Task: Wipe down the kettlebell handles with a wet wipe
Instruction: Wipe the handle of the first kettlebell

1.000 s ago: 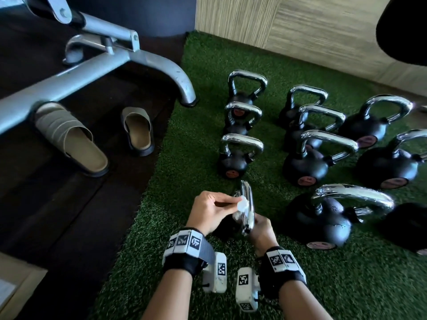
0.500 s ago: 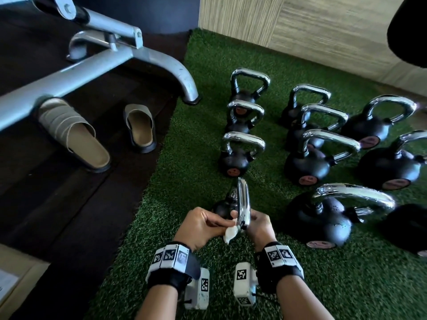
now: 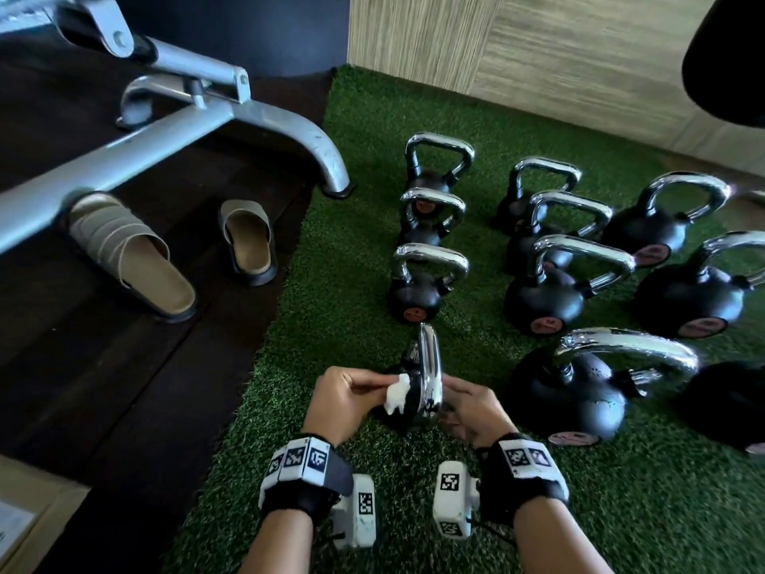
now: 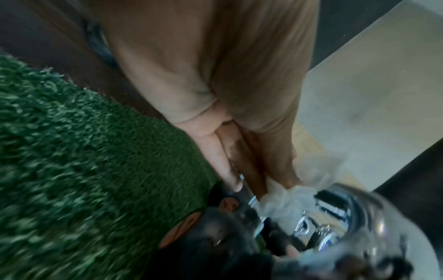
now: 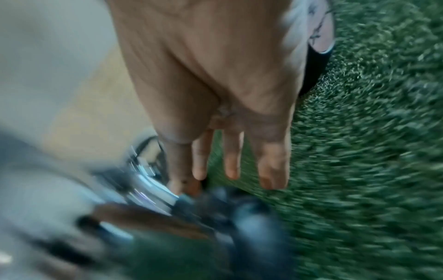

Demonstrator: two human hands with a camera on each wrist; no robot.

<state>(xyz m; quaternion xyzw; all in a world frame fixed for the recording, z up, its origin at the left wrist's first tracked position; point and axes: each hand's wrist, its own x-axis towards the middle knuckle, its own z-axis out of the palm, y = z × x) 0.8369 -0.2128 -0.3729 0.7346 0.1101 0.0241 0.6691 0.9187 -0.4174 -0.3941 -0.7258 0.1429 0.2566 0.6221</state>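
A small black kettlebell [image 3: 403, 412] with a chrome handle [image 3: 430, 366] leans on the green turf, handle edge-on to me. My left hand [image 3: 372, 383] pinches a crumpled white wet wipe [image 3: 397, 393] against the handle's left side, low down by the body. The left wrist view shows the wipe [image 4: 287, 200] pressed on the chrome handle [image 4: 347, 217]. My right hand [image 3: 455, 397] holds the kettlebell from the right. In the blurred right wrist view its index finger [image 5: 179, 170] lies on the handle [image 5: 143, 180] and the other fingers stretch over the turf.
Several more chrome-handled kettlebells stand in rows beyond and to the right; a large one [image 3: 579, 391] is close to my right hand. A grey bench frame [image 3: 269, 118] and two slippers [image 3: 132, 258] [image 3: 248, 242] occupy the dark floor at left. A wood wall [image 3: 579, 55] runs behind.
My left hand slid the wipe from the handle's upper part down toward me, then onto its left side near the body. The right hand stayed on the kettlebell.
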